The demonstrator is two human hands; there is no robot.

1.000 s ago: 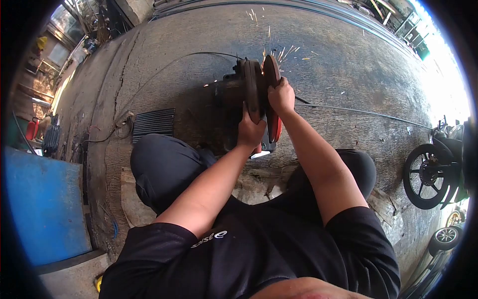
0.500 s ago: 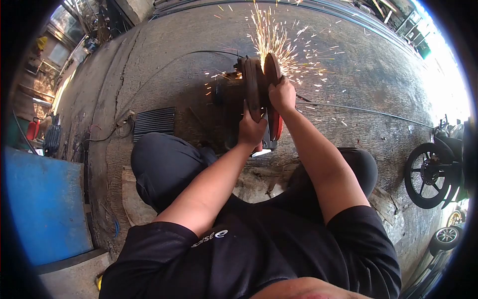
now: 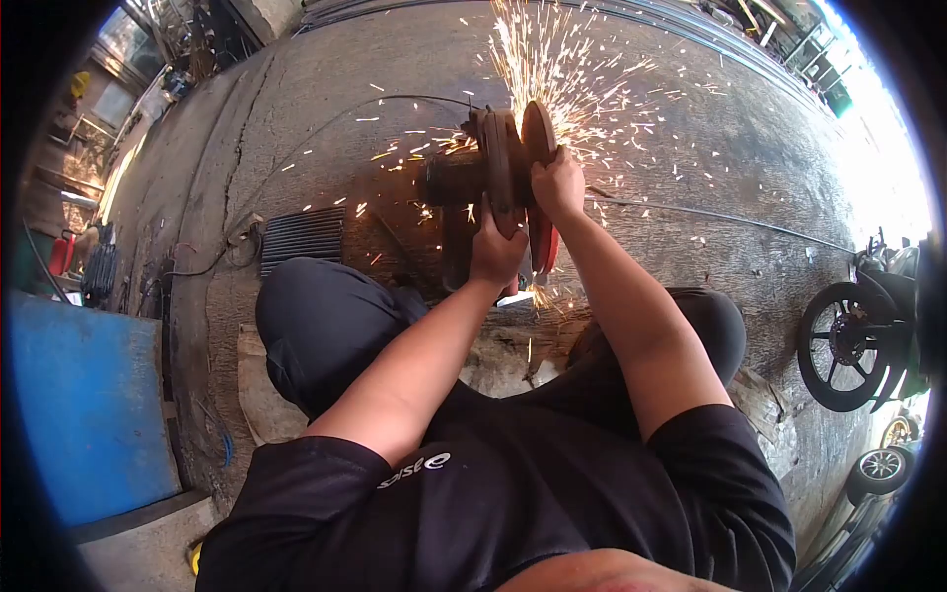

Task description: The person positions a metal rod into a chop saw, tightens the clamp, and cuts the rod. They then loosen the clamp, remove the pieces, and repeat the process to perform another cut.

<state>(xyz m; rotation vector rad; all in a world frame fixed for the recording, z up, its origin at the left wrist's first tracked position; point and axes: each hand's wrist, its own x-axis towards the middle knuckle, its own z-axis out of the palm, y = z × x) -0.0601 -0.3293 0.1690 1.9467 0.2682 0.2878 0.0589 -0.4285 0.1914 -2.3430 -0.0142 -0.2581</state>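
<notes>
A dark, rusty machine (image 3: 454, 183) with a belt or wheel guard stands on the floor between my knees. Bright sparks (image 3: 552, 79) fly from its far side. My left hand (image 3: 498, 249) is at the near end of the long dark guard (image 3: 497, 163), fingers bent against it; what it grips is partly hidden. On the right, my right hand (image 3: 558, 185) is wrapped round the edge of a brown round disc (image 3: 539, 133). Below that hand a red part (image 3: 546, 247) shows. Where the sparks start is hidden behind the disc.
A ribbed dark panel (image 3: 303, 240) lies left of the machine. A blue sheet (image 3: 89, 405) is at the left edge. Cables run over the concrete floor (image 3: 335, 79). Long metal bars (image 3: 631, 22) lie at the back; a motorcycle wheel (image 3: 843, 347) is at the right.
The spark spray has grown and spread wider, with sparks now also low near the red part and further left. Both hands stay in nearly the same place.
</notes>
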